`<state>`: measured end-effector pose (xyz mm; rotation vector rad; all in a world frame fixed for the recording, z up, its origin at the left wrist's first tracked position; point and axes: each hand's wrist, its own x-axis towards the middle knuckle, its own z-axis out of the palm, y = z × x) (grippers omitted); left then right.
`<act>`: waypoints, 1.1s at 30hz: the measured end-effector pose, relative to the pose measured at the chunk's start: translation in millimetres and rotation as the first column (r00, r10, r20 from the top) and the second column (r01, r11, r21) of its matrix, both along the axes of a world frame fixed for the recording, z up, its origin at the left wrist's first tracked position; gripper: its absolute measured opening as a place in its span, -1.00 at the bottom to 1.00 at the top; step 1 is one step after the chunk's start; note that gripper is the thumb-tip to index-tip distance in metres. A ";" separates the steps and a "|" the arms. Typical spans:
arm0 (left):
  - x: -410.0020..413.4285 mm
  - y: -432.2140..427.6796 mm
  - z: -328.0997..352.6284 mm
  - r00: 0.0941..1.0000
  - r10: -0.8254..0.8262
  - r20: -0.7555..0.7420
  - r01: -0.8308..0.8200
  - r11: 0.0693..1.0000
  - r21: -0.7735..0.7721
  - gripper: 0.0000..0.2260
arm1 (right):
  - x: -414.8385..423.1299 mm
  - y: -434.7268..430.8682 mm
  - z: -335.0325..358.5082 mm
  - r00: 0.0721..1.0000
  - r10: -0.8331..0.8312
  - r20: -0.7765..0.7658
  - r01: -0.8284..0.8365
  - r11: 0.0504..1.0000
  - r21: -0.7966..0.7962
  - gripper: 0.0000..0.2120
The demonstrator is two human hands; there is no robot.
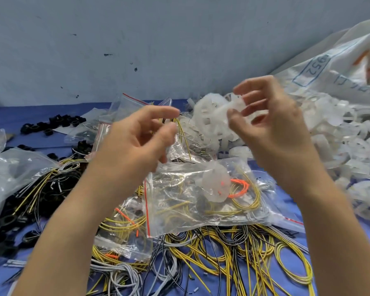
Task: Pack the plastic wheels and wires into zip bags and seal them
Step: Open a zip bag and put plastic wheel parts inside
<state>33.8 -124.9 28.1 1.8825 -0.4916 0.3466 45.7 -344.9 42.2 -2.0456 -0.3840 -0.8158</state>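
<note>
Loose yellow, grey and black wires sprawl along the near edge of a blue-covered desk. Just beyond them lies a filled zip bag, long axis left to right, red-lined mouth at its left end, a wheel and coiled wires inside. Above it both hands are raised. The right hand holds a white plastic wheel between thumb and fingers, the wheel jutting left toward the left hand. The left grip is narrow, thumb and forefinger nearly meeting; blur hides whether it pinches anything. Empty zip bags lie just behind the left hand, which is the nearer one to fetch a bag, in all likelihood the next need. The heap of wheels spills from a sack at far right.
</note>
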 end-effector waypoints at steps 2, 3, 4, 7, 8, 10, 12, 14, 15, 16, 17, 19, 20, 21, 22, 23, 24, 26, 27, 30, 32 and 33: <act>-6.6 -12.7 -0.4 0.998 -0.014 0.069 0.001 0.983 0.182 -0.72 | -6.3 17.5 -0.1 0.998 0.046 0.041 -0.042 0.996 -0.080 -0.74; -8.5 -18.1 -1.2 0.995 0.005 0.104 -0.031 0.969 0.246 -0.69 | -8.7 24.7 -1.4 0.997 0.056 0.059 -0.048 0.992 -0.117 -0.73; -9.9 -22.3 -1.5 0.990 0.035 0.138 -0.072 0.959 0.273 -0.69 | -11.0 30.1 -2.5 0.995 0.064 0.075 -0.053 0.989 -0.135 -0.74; -10.5 -25.4 -0.3 0.973 0.102 0.206 -0.158 0.949 0.274 -0.68 | -15.3 40.8 -5.4 0.988 0.145 0.060 -0.139 0.986 -0.089 -0.81; -10.2 -24.2 -0.4 0.970 0.109 0.219 -0.171 0.943 0.287 -0.70 | -15.8 43.5 -6.2 0.983 0.178 0.049 -0.173 0.982 -0.081 -0.82; -9.3 -20.7 0.3 0.967 0.126 0.220 -0.193 0.928 0.318 -0.81 | -15.9 48.4 -8.9 0.975 0.218 0.042 -0.214 0.972 -0.096 -0.79; -7.1 -11.4 1.5 0.973 0.150 0.174 -0.204 0.914 0.350 -0.91 | -15.1 52.6 -11.9 0.964 0.265 0.036 -0.261 0.961 -0.090 -0.74; -2.8 7.4 3.0 0.974 0.208 0.094 -0.228 0.906 0.358 -0.89 | -12.4 53.9 -15.6 0.960 0.275 0.051 -0.271 0.959 -0.079 -0.72; -0.3 20.1 3.5 0.966 0.255 0.043 -0.254 0.902 0.348 -0.87 | -9.8 53.2 -17.9 0.965 0.255 0.055 -0.249 0.964 -0.093 -0.73; 2.7 34.0 2.9 0.948 0.318 -0.008 -0.295 0.889 0.349 -0.83 | -7.0 51.4 -20.5 0.972 0.229 0.042 -0.223 0.967 -0.123 -0.76; 5.2 47.4 1.1 0.918 0.393 -0.055 -0.345 0.860 0.376 -0.79 | -3.2 48.5 -23.6 0.979 0.202 0.005 -0.198 0.966 -0.163 -0.79; 9.5 70.6 -6.5 0.849 0.500 -0.170 -0.385 0.807 0.448 -0.70 | 5.3 39.1 -30.6 0.981 0.137 -0.134 -0.168 0.952 -0.256 -0.83; 10.9 78.1 -11.2 0.827 0.501 -0.256 -0.354 0.816 0.456 -0.67 | 9.2 32.5 -33.9 0.973 0.099 -0.210 -0.160 0.941 -0.297 -0.83; 11.7 83.1 -16.1 0.808 0.478 -0.345 -0.298 0.836 0.461 -0.64 | 13.1 25.2 -37.0 0.959 0.060 -0.276 -0.154 0.930 -0.332 -0.82; 11.8 85.2 -20.2 0.789 0.449 -0.419 -0.231 0.849 0.476 -0.63 | 16.3 17.2 -40.0 0.942 0.026 -0.334 -0.154 0.920 -0.362 -0.81; 11.9 85.4 -23.8 0.772 0.426 -0.472 -0.165 0.851 0.498 -0.62 | 19.0 9.5 -42.6 0.921 -0.002 -0.389 -0.162 0.907 -0.389 -0.80; 11.8 84.0 -26.2 0.761 0.407 -0.505 -0.109 0.848 0.519 -0.62 | 21.3 2.4 -44.8 0.897 -0.023 -0.442 -0.183 0.891 -0.417 -0.79; 13.2 77.7 -28.4 0.762 0.372 -0.530 -0.029 0.837 0.546 -0.63 | 24.9 -8.3 -48.7 0.840 -0.038 -0.541 -0.243 0.865 -0.438 -0.75; 14.1 73.3 -29.0 0.770 0.348 -0.535 -0.002 0.839 0.544 -0.62 | 26.2 -12.0 -50.2 0.812 -0.031 -0.582 -0.270 0.865 -0.423 -0.74; 15.0 60.3 -29.9 0.784 0.186 -0.592 0.068 0.922 0.380 -0.64 | 28.5 -20.1 -52.8 0.752 0.032 -0.659 -0.333 0.880 -0.338 -0.74; 14.7 52.9 -30.5 0.765 0.039 -0.643 0.116 0.973 0.198 -0.65 | 29.9 -23.8 -54.5 0.724 0.062 -0.687 -0.367 0.878 -0.307 -0.71; 15.0 50.5 -31.1 0.754 -0.014 -0.657 0.128 0.984 0.126 -0.65 | 30.8 -25.0 -55.6 0.723 0.065 -0.688 -0.376 0.872 -0.313 -0.71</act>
